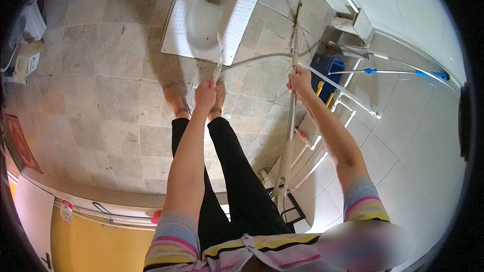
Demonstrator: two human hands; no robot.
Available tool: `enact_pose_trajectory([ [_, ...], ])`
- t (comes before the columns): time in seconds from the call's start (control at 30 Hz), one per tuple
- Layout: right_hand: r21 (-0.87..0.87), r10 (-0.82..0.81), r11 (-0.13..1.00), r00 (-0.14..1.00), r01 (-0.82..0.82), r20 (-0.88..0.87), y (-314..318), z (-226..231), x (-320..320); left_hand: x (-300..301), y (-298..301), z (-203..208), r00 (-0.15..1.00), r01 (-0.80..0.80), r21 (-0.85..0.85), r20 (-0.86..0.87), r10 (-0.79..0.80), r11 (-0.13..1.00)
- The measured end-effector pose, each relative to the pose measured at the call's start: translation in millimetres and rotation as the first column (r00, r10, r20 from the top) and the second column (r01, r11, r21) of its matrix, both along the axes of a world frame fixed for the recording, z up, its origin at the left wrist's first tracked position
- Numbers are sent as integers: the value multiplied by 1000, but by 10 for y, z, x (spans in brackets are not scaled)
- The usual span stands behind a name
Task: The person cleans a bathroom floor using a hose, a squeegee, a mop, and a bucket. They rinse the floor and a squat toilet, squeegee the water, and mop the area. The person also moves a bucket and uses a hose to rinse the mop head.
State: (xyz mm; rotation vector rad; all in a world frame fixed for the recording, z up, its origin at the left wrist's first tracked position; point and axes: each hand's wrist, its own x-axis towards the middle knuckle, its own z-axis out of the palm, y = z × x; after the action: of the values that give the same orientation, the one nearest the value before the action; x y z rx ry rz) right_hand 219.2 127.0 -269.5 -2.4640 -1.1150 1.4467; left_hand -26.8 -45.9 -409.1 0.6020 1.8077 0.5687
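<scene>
My left hand (pixel 205 95) is closed around the end of a pale hose (pixel 257 60), just in front of my feet. A clear stream of water (pixel 220 45) seems to come from it over the near edge of a white squat toilet (pixel 242 17). From that hand the hose arcs right, passing by the upper part of a long pale pole (pixel 290 126). My right hand (pixel 301 83) grips this pole, which slants from the floor beside the toilet back toward my right hip. Its far tip looks dark, and I cannot make out its kind.
At right, a dark blue bin (pixel 326 73) stands by the tiled wall, near a blue-and-white handled pole (pixel 393 72) and white pipes (pixel 348 113). A beige jug (pixel 27 61) sits far left, above a red patterned mat (pixel 23 143). Grey tiles (pixel 121 100) cover the floor.
</scene>
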Motion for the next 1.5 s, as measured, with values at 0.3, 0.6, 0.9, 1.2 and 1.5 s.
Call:
enact_pose_trajectory([
  [0.3, -210, -180, 969, 949, 127, -257, -83, 1151, -1506, -50, 84, 314, 998, 47, -39, 43, -46, 998],
  [0.6, -312, -356, 923, 811, 227, -464, -29, 1516, -813, -99, -81, 338, 995, -42, -1, 90, 42, 999],
  [0.9, -90, -29, 996, 955, 2, -296, -516, 1523, -857, -428, 21, 273, 859, -394, -231, 252, 446, 890],
  [1.2, -28, 153, 985, 938, -169, -311, -852, 1484, -641, -784, 420, -1279, 981, -193, -90, -32, 190, 977],
  [1.5, -12, 85, 996, 948, -93, -308, -980, 1497, -474, -755, 1289, -946, 997, -75, -312, -29, 69, 947],
])
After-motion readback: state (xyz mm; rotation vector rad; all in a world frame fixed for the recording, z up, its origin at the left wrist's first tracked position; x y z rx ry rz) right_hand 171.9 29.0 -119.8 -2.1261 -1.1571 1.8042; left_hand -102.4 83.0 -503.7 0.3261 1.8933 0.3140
